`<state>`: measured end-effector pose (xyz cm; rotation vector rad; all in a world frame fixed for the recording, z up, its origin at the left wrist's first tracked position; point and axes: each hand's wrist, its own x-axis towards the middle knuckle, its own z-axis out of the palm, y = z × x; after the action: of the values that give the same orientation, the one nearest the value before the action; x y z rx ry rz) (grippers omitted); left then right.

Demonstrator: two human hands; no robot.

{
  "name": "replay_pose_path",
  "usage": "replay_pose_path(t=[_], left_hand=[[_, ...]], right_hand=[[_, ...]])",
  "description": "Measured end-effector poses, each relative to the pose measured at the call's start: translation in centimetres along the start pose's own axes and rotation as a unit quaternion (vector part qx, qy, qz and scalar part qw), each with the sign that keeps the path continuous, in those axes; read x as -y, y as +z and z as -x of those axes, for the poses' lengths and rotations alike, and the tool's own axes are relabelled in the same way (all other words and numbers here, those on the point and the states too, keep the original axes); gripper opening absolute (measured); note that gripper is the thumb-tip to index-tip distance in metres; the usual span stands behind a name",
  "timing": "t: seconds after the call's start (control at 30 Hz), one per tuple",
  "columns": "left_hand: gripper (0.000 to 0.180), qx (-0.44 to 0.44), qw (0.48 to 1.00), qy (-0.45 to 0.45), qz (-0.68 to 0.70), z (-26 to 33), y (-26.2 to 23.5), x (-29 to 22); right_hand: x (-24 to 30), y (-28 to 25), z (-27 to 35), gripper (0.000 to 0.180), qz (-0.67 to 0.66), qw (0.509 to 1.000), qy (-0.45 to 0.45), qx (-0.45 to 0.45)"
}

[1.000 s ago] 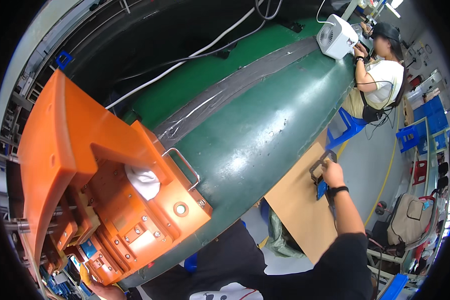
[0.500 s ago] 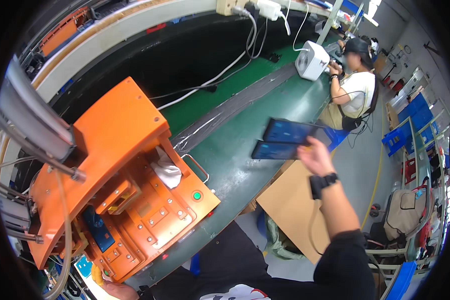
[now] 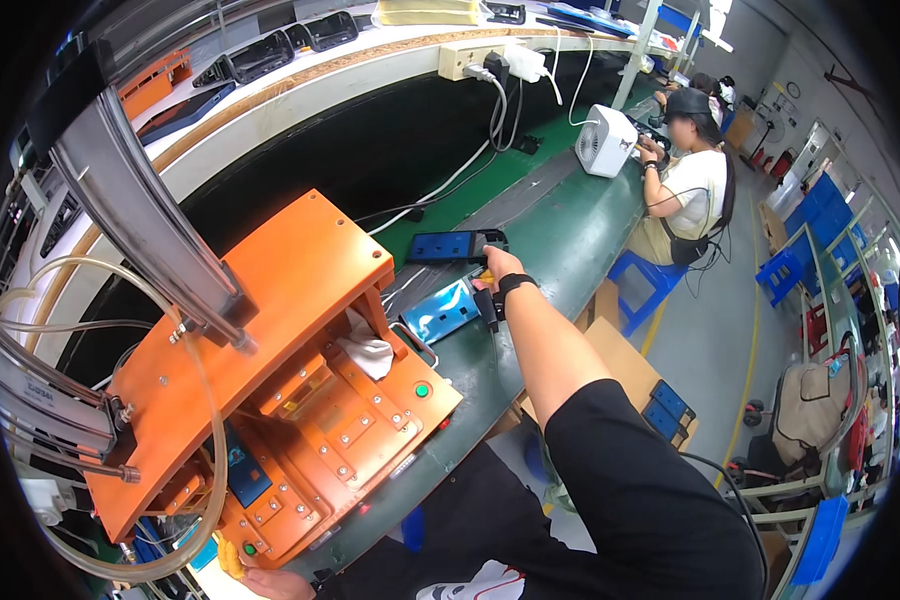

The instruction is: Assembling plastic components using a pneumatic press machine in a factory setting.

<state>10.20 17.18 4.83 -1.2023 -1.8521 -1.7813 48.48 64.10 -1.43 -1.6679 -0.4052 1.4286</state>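
My right hand reaches over the green bench with its fingers closed on the right ends of two blue panels. The upper dark-framed panel lies roughly level. The lower panel slants and shines with reflections. Yellow covers show on some fingertips. My left hand is at the near left corner of the orange press fixture, beside a green button. Its yellow-covered fingers stretch along the corner, apart from the thumb, and hold nothing visible. Inside the fixture sits another blue panel.
Two more blue panels lie on cardboard right of the bench. A white cloth is tucked into the fixture. Air cylinders and hoses rise at left. Farther along are a white fan and a seated person.
My right hand has swung left from beside the cardboard to near the fixture, carrying the two panels, which have spread apart. The panels on the cardboard have come into view. My left hand stays at the corner.
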Motion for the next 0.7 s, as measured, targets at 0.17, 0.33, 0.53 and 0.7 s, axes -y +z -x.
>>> replay_pose_path(t=[0.17, 0.33, 0.53, 0.7], left_hand=[[0.054, 0.023, 0.999, 0.025, -0.021, -0.4, 0.8, -0.4], [0.055, 0.071, 0.994, 0.068, -0.051, -1.5, 0.3, -1.1], [0.059, 0.026, 0.998, -0.004, -0.054, -0.4, 0.6, -0.7], [0.058, 0.062, 0.992, -0.008, -0.106, 0.2, 0.2, -0.2]], right_hand=[[1.0, -0.9, 2.1, 0.051, 0.150, 0.985, -0.081, -0.030], [1.6, -2.9, 7.3, 0.029, 0.583, 0.663, -0.469, -0.016], [0.9, -7.5, 7.0, 0.067, 0.726, 0.469, -0.480, 0.149], [2.2, -7.4, 5.1, 0.059, 0.687, 0.414, -0.561, 0.206]])
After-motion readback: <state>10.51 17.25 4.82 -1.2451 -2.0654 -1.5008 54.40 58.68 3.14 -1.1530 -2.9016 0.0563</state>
